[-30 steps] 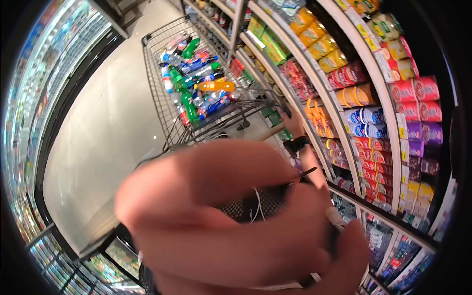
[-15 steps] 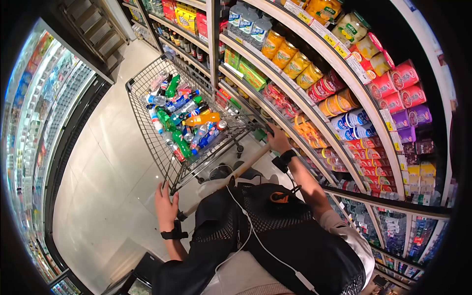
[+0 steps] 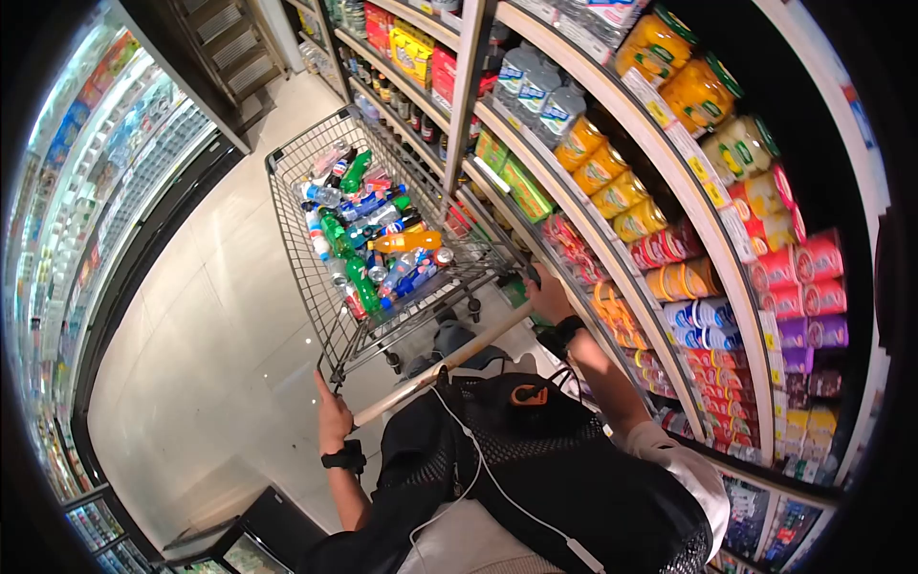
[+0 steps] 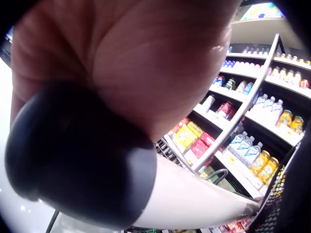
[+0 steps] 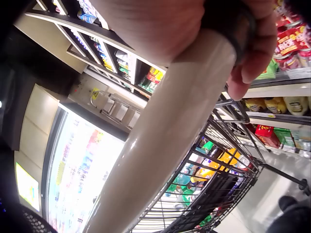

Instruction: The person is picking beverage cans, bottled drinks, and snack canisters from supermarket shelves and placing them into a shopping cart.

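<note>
A beige cart handle crosses in front of the person's torso. My left hand rests at its left end with fingers extended forward; in the left wrist view the palm lies against the black end cap. At the right end my right hand grips the handle, and the right wrist view shows its fingers curled round the black end. The wire shopping cart ahead holds several bottles and cans, among them an orange bottle and green ones.
Shelves of jars, cans and packets curve close along the right. A lit refrigerated case runs along the left, beyond pale floor tiles. Wooden slatted steps stand at the far end. A dark box-like unit is at lower left.
The blurred hand filling the head view a second ago has moved away, and my left hand is at the handle's left end. Cart and shelves appear shifted as the head view changes.
</note>
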Demonstrator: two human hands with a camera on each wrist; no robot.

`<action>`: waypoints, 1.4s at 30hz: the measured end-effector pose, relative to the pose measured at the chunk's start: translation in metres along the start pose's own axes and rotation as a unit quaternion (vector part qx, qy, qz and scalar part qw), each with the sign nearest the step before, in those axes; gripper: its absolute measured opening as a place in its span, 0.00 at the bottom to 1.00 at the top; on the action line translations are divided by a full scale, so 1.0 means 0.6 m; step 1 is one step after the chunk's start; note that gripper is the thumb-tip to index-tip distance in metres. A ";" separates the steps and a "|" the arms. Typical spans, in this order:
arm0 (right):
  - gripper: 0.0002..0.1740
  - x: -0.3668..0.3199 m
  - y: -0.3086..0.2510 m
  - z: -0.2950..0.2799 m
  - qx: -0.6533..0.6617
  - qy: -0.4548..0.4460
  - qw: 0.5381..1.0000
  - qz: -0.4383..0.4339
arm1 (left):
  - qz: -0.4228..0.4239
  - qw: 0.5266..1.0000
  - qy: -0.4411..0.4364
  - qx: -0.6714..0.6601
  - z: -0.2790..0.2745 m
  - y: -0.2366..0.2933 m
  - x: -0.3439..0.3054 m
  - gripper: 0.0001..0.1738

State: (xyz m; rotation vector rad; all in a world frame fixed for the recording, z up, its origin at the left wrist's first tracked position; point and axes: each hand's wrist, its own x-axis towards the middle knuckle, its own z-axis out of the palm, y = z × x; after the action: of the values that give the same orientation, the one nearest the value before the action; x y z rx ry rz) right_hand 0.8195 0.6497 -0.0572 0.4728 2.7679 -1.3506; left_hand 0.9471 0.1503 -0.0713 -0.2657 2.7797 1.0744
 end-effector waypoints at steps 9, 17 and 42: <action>0.16 0.107 -0.013 0.011 -0.100 -0.056 0.991 -0.064 | -0.194 0.972 -0.007 -0.136 -0.001 0.038 0.078 0.43; 0.20 0.162 -0.104 0.023 -0.111 -0.063 0.990 -0.065 | -0.257 0.938 0.092 -0.215 0.004 -0.005 0.160 0.24; 0.19 0.397 -0.218 0.164 -0.109 -0.011 0.987 -0.114 | -0.243 0.945 0.100 -0.195 -0.125 -0.002 0.443 0.07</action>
State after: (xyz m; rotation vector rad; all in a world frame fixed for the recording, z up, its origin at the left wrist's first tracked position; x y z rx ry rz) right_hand 0.5448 0.5596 -0.0552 0.1333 2.9776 -1.0582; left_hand 0.6830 0.0691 -0.0709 -1.0951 2.4145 1.4994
